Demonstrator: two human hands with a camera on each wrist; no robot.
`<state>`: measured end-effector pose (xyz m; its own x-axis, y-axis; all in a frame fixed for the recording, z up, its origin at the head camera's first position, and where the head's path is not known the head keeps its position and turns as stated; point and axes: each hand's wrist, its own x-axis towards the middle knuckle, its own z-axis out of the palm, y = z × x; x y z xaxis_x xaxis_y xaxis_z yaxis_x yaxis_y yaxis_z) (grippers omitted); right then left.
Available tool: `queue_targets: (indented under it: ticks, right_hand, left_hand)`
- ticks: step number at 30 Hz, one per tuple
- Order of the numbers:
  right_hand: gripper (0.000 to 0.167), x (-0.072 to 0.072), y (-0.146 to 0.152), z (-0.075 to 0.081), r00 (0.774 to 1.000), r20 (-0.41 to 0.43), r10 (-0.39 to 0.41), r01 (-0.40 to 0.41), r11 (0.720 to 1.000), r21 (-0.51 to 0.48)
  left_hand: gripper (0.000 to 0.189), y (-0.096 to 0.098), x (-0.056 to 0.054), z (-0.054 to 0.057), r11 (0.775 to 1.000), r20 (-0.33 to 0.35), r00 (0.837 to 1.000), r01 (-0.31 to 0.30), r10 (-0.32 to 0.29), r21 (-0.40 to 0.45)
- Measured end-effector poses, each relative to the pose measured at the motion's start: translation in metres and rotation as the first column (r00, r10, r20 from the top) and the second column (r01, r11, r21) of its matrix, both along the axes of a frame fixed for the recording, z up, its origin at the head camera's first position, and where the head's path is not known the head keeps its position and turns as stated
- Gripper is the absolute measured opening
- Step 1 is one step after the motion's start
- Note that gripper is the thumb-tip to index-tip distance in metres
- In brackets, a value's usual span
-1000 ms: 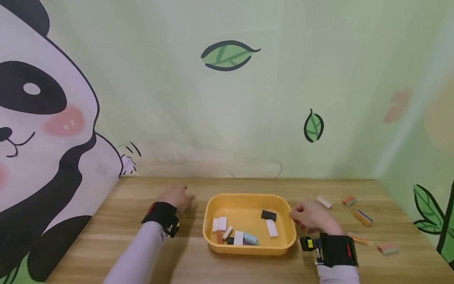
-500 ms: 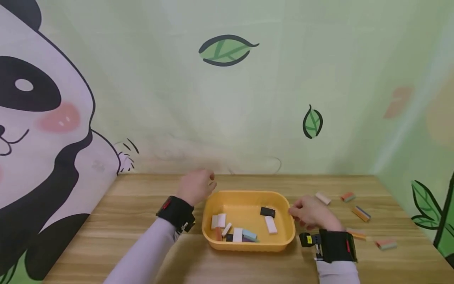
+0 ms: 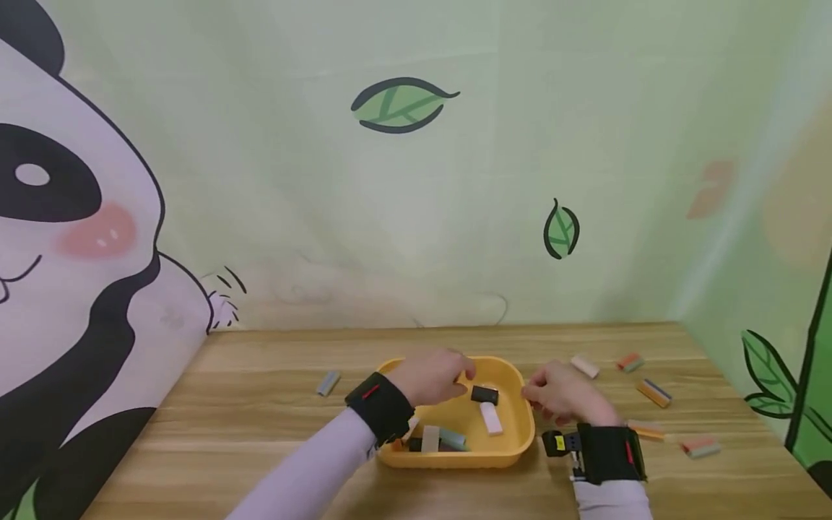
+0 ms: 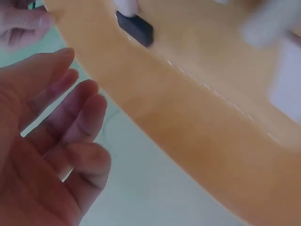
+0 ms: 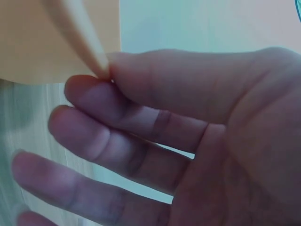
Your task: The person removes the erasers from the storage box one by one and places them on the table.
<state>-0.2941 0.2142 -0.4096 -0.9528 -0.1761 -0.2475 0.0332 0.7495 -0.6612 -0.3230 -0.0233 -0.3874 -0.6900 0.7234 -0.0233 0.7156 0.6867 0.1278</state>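
Observation:
A yellow plastic tray (image 3: 468,460) holds several small eraser-like blocks, among them a black block (image 3: 484,394) touching a white block (image 3: 491,419). Over its left and middle part hovers my left hand (image 3: 432,377), hiding some of the inside. The left wrist view shows this hand (image 4: 61,122) with loosely bent fingers and nothing between them, beside the tray wall (image 4: 164,127). At the tray's right end, my right hand (image 3: 565,393) pinches the rim. Thumb and forefinger of that hand (image 5: 188,108) meet on the tray edge (image 5: 80,33) in the right wrist view.
Several loose blocks lie right of the tray, including a white block (image 3: 585,366), an orange-and-blue block (image 3: 654,393) and a pink-and-grey block (image 3: 701,447). A blue-grey block (image 3: 328,383) lies left of the tray on the wooden table (image 3: 260,375). Behind stands a panda-printed backdrop (image 3: 312,217).
My left hand has moved right from the table left of the tray to above it. The blue-grey block on the left has come into view. My right hand still holds the rim.

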Motion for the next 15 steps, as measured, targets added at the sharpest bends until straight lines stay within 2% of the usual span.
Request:
queue_targets:
  ticks: [5, 9, 13, 15]
  right_hand:
    - [0.023, 0.000, 0.001, 0.000, 1.000, -0.009, 0.000, 0.000, 1.000, 0.006]
    - [0.023, 0.000, 0.001, 0.000, 1.000, -0.015, 0.008, -0.008, 1.000, 0.008]
    - [0.021, 0.001, 0.001, -0.001, 1.000, 0.001, 0.004, -0.004, 1.000, 0.003]
    - [0.020, 0.000, 0.000, -0.001, 1.000, 0.007, -0.005, 0.005, 1.000, -0.003]
  left_hand:
    - [0.025, 0.031, -0.006, -0.014, 0.995, -0.078, 0.996, 0.042, -0.049, -0.093]
    - [0.028, 0.045, -0.010, -0.027, 0.988, -0.081, 0.991, 0.095, -0.105, -0.124]
    - [0.027, 0.052, -0.006, -0.032, 0.982, -0.085, 0.990, 0.099, -0.114, -0.160]
    - [0.024, 0.056, -0.003, -0.031, 0.981, -0.090, 0.992, 0.076, -0.093, -0.181]
